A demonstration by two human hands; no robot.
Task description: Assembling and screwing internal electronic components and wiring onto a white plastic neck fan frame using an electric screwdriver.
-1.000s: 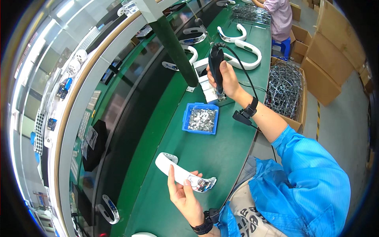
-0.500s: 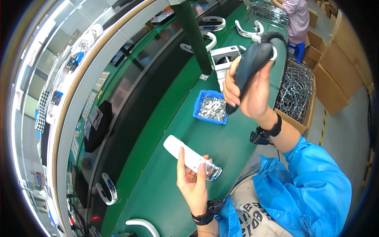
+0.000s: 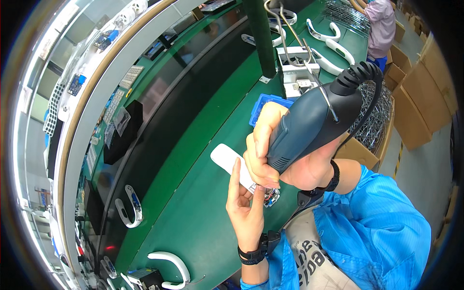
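Closer to the left hand [image 3: 245, 218] than earlier, the right hand [image 3: 302, 171] grips a dark power tool [image 3: 321, 126] at two o'clock from the left-held white plastic band [image 3: 229, 158], whose length runs ten to four o'clock, contact between right hand and band unclear.

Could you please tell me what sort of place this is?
Probably a factory assembly line: a dark conveyor-like belt, several curved white devices, and a corded tool in the right hand.

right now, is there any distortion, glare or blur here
Head view: the grey shelf rail bows strongly, and the picture corners go black; head view, left side: a bright strip glares white; head view, centre: the dark tool in the right hand looks fairly sharp.
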